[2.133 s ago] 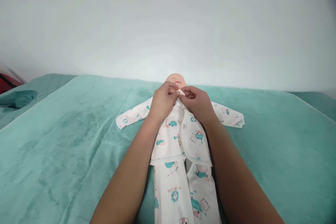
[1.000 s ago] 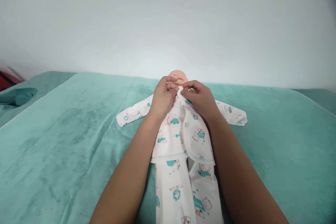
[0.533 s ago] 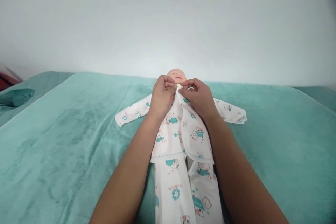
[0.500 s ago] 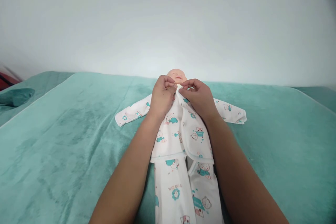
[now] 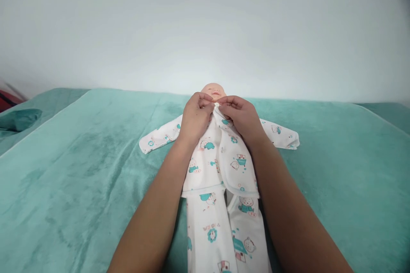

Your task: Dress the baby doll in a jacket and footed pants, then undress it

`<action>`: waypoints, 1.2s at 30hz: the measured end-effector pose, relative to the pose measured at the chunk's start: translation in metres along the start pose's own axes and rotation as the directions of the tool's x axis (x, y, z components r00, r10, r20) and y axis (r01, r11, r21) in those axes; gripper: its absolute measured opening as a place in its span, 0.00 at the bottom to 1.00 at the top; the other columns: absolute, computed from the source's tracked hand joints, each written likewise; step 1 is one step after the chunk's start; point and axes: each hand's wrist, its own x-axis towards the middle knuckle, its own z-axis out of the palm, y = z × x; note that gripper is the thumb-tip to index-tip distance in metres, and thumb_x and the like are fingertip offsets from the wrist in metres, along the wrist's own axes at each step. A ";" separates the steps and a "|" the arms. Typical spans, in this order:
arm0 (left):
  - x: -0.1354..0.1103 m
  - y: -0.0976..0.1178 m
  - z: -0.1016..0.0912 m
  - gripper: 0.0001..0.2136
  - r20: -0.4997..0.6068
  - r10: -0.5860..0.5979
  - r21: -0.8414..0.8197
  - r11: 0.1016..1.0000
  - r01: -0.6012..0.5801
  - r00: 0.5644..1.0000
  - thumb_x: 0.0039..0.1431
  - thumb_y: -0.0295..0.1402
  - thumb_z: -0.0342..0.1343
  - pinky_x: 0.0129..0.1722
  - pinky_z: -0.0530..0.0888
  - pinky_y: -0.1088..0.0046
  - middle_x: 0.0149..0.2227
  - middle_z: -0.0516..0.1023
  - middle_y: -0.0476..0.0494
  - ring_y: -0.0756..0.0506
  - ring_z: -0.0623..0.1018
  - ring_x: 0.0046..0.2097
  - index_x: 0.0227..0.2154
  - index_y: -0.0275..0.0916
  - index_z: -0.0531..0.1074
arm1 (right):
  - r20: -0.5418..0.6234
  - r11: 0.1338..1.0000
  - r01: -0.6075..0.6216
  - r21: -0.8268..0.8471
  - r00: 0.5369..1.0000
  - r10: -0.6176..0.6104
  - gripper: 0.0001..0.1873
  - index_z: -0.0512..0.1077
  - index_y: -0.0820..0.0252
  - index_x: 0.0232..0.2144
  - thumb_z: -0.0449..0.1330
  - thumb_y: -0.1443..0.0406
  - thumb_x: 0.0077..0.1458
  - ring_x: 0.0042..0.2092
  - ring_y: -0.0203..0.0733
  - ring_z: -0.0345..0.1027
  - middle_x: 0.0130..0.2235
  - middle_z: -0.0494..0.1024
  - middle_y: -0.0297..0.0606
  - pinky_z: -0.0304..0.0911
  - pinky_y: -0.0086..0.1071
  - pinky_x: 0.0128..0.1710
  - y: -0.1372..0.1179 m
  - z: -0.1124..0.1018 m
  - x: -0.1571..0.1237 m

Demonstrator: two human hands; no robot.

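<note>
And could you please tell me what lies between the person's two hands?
In the head view, the white collar of the printed jacket lies between the left hand and the right hand, just below the doll's head.

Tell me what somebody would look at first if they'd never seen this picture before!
Probably the baby doll lying face up in the middle, its white jacket printed with little animals. Next, the left hand and right hand, pinching the jacket's collar just below its chin. All around it spreads a big green blanket, with a pale wall behind.
</note>
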 end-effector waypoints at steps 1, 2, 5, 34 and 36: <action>-0.001 0.001 -0.001 0.07 -0.006 0.005 0.049 0.999 -0.005 1.000 0.52 0.24 0.53 0.26 0.65 0.76 0.25 0.70 0.54 0.53 0.68 0.23 0.34 0.41 0.67 | -0.002 1.000 -0.001 0.000 1.000 0.001 0.12 0.75 0.58 0.36 0.63 0.63 0.46 0.29 0.35 0.61 0.27 0.71 0.31 0.57 0.31 0.30 -0.001 -0.001 0.000; -0.002 0.004 -0.002 0.07 -0.013 0.008 0.110 0.994 -0.006 1.000 0.53 0.24 0.53 0.27 0.66 0.75 0.26 0.71 0.53 0.53 0.69 0.24 0.35 0.41 0.67 | -0.003 1.000 -0.007 -0.007 1.000 0.007 0.12 0.75 0.58 0.36 0.63 0.62 0.47 0.29 0.35 0.61 0.26 0.71 0.31 0.57 0.31 0.30 -0.003 -0.002 0.000; -0.010 0.016 -0.009 0.05 0.008 0.007 0.300 0.954 -0.009 1.000 0.53 0.27 0.54 0.29 0.67 0.74 0.27 0.74 0.51 0.51 0.73 0.28 0.33 0.41 0.70 | 0.019 0.995 -0.039 -0.097 0.999 0.041 0.09 0.72 0.57 0.31 0.62 0.58 0.50 0.28 0.36 0.61 0.25 0.71 0.31 0.57 0.32 0.29 -0.015 -0.010 -0.002; -0.047 0.013 -0.029 0.06 0.164 -0.030 0.348 0.937 -0.030 0.986 0.58 0.35 0.58 0.30 0.66 0.73 0.32 0.72 0.47 0.49 0.70 0.33 0.30 0.40 0.74 | 0.424 0.980 -0.109 -0.169 0.889 0.172 0.10 0.76 0.59 0.28 0.65 0.57 0.50 0.24 0.34 0.63 0.23 0.71 0.32 0.58 0.30 0.25 -0.021 -0.030 -0.010; -0.048 0.013 -0.028 0.05 0.160 -0.008 0.368 0.928 -0.052 0.987 0.58 0.35 0.58 0.31 0.66 0.74 0.32 0.72 0.46 0.48 0.70 0.34 0.30 0.40 0.74 | 0.423 0.981 -0.126 -0.146 0.889 0.177 0.11 0.75 0.59 0.27 0.66 0.57 0.50 0.24 0.33 0.62 0.22 0.71 0.31 0.56 0.29 0.24 -0.018 -0.030 -0.009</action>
